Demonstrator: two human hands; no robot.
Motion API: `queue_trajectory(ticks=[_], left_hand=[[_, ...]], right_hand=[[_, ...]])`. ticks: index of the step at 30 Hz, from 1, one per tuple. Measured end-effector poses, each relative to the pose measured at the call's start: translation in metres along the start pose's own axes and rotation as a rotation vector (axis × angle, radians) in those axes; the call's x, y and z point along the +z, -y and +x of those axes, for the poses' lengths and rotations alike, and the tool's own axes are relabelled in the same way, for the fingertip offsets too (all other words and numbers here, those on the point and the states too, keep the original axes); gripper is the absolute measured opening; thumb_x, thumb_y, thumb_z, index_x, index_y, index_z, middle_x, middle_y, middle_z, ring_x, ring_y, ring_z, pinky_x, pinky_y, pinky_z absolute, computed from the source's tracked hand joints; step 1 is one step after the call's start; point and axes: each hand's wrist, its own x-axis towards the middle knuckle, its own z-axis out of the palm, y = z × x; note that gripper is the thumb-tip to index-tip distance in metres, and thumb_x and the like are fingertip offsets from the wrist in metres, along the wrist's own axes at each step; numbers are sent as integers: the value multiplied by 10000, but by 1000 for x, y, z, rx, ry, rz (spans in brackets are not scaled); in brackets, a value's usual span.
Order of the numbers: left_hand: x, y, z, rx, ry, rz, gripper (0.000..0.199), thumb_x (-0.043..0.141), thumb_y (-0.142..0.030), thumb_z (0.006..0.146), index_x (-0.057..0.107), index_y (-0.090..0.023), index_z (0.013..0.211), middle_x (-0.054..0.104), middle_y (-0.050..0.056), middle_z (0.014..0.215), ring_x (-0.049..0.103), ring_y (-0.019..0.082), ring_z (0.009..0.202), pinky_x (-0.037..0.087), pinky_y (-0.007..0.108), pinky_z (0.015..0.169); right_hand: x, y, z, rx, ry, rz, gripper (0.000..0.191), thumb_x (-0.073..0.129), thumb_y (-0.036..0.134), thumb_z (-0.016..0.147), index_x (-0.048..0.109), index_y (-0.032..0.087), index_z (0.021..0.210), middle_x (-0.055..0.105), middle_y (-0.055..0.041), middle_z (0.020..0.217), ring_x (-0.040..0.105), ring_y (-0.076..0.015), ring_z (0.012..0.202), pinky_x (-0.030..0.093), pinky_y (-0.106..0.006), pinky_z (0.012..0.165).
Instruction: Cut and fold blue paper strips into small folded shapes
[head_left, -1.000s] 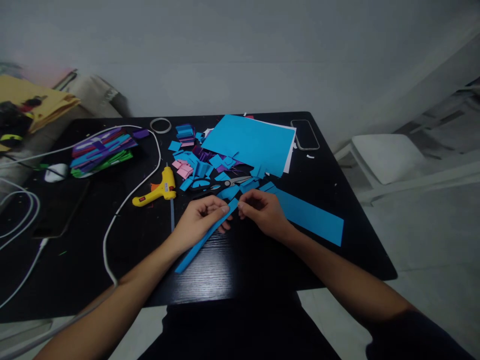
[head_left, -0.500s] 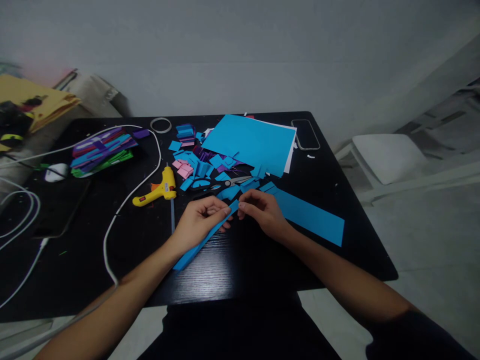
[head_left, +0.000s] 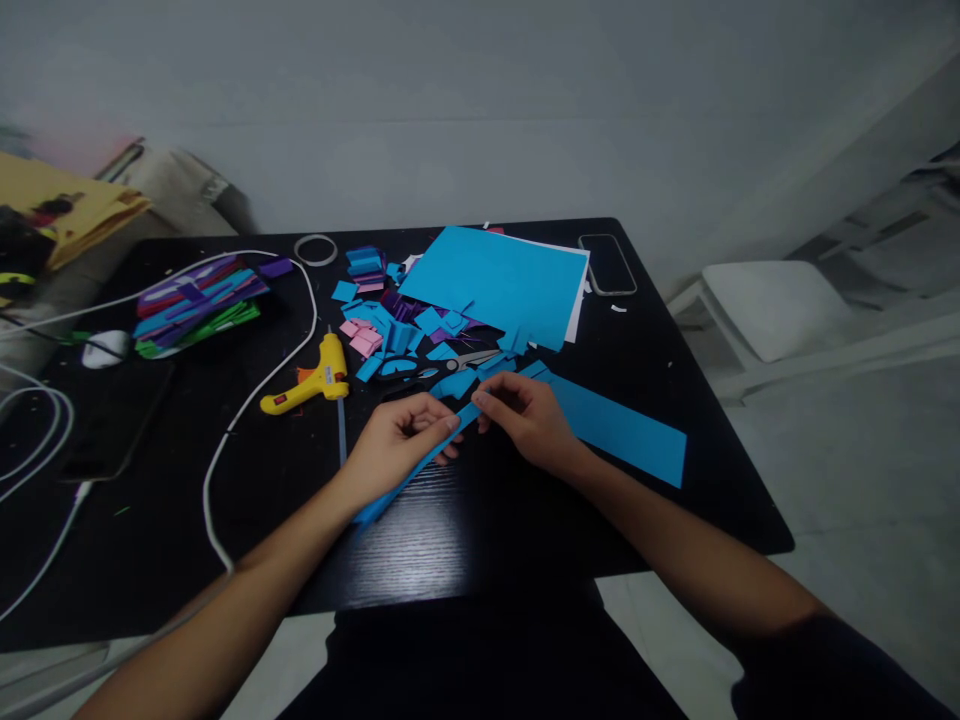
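A long, narrow blue paper strip (head_left: pixel 411 478) slants across the near part of the black table, above its surface. My left hand (head_left: pixel 405 440) pinches it between thumb and fingers near its upper end. At that end my right hand (head_left: pixel 525 415) closes its thumb and forefinger on the strip's tip. Behind my right hand lies a wider blue paper strip (head_left: pixel 622 425). Just beyond both hands are scissors (head_left: pixel 442 368) with black handles, partly covered by small blue paper pieces (head_left: pixel 456 385).
A yellow glue gun (head_left: pixel 315 378) lies left of my hands, with a white cable (head_left: pixel 262 385) curving past it. Blue sheets (head_left: pixel 502 280) and a phone (head_left: pixel 607 265) are at the back. Bundled coloured paper strips (head_left: pixel 195 300) lie at left. The black table (head_left: pixel 510 540) ends near my body.
My right thumb and forefinger have come onto the strip's upper tip, which showed more freely before. The strip's lower end has risen slightly. The whole view has shifted a little.
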Motion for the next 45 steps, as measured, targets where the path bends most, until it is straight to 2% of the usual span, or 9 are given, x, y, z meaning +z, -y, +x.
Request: queue_trajectory(ticks=[10, 13, 18, 23, 28, 33, 38, 42, 45], left_hand=[[-6, -3, 2, -4, 14, 22, 309, 771, -435, 838, 675, -142, 809, 746, 55, 763, 707, 156, 647, 598, 264, 603], [-6, -2, 3, -8, 11, 17, 304, 774, -428, 834, 672, -142, 813, 741, 45, 749, 701, 147, 638, 595, 261, 616], [-3, 2, 3, -16, 9, -11, 300, 778, -418, 835, 683, -134, 841, 720, 31, 712, 691, 140, 622, 587, 251, 606], [-3, 2, 3, -29, 5, -34, 312, 800, -424, 815, 687, -134, 838, 722, 29, 706, 697, 141, 624, 593, 250, 617], [-4, 2, 4, -47, 16, -54, 317, 817, -423, 800, 687, -136, 837, 736, 37, 712, 706, 151, 623, 607, 268, 626], [-5, 2, 5, -62, 29, -72, 294, 832, -381, 791, 693, -125, 832, 755, 52, 740, 713, 146, 636, 614, 262, 632], [-6, 2, 5, -85, 23, -80, 284, 838, -365, 786, 693, -126, 833, 761, 52, 751, 715, 142, 642, 617, 258, 636], [-6, 2, 6, -80, 29, -64, 305, 836, -392, 783, 692, -130, 837, 757, 55, 756, 717, 155, 645, 621, 276, 638], [-5, 2, 6, -42, 26, -24, 324, 782, -444, 834, 701, -133, 875, 754, 59, 775, 718, 162, 650, 618, 281, 635]], right_hand=[[-5, 1, 4, -3, -61, 38, 292, 746, 491, 861, 664, 210, 847, 656, 17, 689, 639, -143, 621, 539, -313, 674], [-4, 0, 4, 49, -69, 91, 309, 761, 505, 843, 663, 212, 839, 665, 19, 689, 652, -145, 609, 544, -310, 656], [2, 1, 1, 176, -8, 138, 325, 838, 457, 773, 686, 203, 907, 721, 4, 746, 692, -158, 620, 567, -299, 624], [4, -2, 1, 213, 55, 187, 335, 834, 470, 776, 671, 178, 797, 713, -13, 689, 689, -155, 620, 594, -294, 604], [1, -3, 2, 199, 71, 176, 343, 835, 479, 776, 665, 181, 764, 701, 3, 675, 659, -128, 572, 593, -277, 583], [-1, -3, 3, 172, 63, 129, 284, 825, 450, 799, 683, 205, 774, 719, -4, 693, 693, -151, 627, 612, -313, 641], [-1, -4, 3, 169, 67, 143, 316, 844, 474, 765, 693, 196, 778, 725, -2, 686, 697, -152, 623, 616, -319, 653], [0, -4, 3, 164, 61, 133, 332, 838, 484, 768, 680, 193, 759, 724, -2, 683, 698, -154, 615, 619, -322, 654], [0, -5, 3, 160, 53, 128, 341, 839, 485, 767, 680, 182, 758, 723, -5, 671, 707, -159, 616, 623, -319, 646]])
